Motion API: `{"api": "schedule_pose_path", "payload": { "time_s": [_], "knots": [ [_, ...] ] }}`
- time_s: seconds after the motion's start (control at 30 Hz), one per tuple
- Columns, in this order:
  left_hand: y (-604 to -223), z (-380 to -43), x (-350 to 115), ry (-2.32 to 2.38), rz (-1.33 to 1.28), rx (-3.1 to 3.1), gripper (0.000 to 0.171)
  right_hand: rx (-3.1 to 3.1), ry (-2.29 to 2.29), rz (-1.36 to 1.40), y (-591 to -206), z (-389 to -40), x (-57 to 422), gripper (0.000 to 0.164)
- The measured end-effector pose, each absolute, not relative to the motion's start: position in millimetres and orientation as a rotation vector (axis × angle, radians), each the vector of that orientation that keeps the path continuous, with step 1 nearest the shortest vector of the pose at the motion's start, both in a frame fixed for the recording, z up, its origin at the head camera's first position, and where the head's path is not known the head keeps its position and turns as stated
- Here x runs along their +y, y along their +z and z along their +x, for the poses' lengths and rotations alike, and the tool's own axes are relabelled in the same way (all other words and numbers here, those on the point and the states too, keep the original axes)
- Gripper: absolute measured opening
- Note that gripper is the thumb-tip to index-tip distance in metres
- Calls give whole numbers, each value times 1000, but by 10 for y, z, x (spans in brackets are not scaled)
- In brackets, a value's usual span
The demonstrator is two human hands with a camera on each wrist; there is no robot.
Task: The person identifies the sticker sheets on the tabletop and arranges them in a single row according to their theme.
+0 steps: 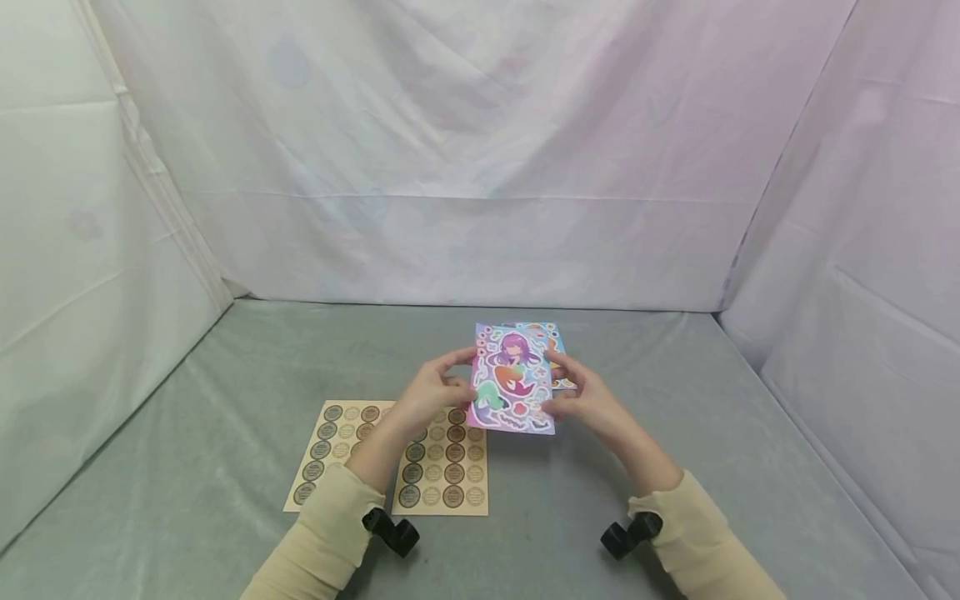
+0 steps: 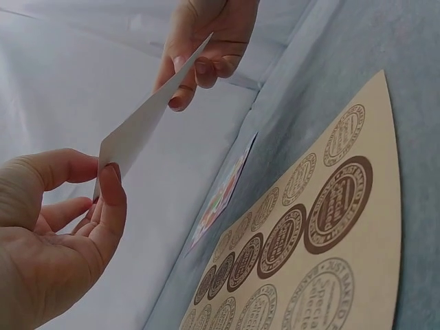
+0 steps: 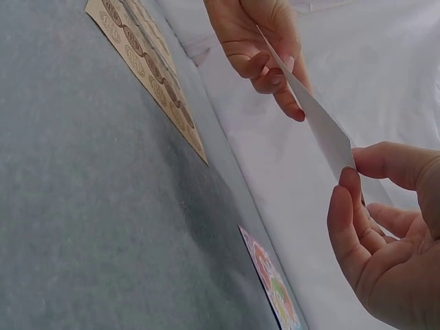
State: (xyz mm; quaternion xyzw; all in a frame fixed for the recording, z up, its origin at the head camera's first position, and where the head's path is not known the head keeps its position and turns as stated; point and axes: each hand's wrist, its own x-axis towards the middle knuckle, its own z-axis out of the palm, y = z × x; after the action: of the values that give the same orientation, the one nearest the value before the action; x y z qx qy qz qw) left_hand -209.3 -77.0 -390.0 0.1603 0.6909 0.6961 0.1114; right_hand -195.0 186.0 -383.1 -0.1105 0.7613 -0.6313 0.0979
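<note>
A purple sticker sheet with a mermaid on it point(image 1: 512, 379) is held up above the table, its printed face toward the head camera. My left hand point(image 1: 429, 395) pinches its left edge between thumb and fingers. On the opposite edge, my right hand point(image 1: 588, 400) pinches it the same way. Both wrist views show the plain white back of the sticker sheet point(image 2: 141, 127). Behind it lies a blue-edged colourful sheet point(image 1: 558, 342), partly hidden by the raised one.
Two tan sheets of round brown labels lie front left: the left sheet point(image 1: 321, 457) and the right sheet point(image 1: 442, 492), both partly under my left arm. A grey cloth covers the table point(image 1: 750, 467). White curtains point(image 1: 465, 250) enclose the back and sides.
</note>
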Motion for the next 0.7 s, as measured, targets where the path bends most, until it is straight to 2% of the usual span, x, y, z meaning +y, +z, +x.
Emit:
{"api": "schedule_pose_path", "payload": {
  "time_s": [0.7],
  "knots": [
    [-3901, -1968, -611, 1995, 500, 2006, 71, 2314, -1773, -267, -3797, -1782, 2028, 81]
  ]
}}
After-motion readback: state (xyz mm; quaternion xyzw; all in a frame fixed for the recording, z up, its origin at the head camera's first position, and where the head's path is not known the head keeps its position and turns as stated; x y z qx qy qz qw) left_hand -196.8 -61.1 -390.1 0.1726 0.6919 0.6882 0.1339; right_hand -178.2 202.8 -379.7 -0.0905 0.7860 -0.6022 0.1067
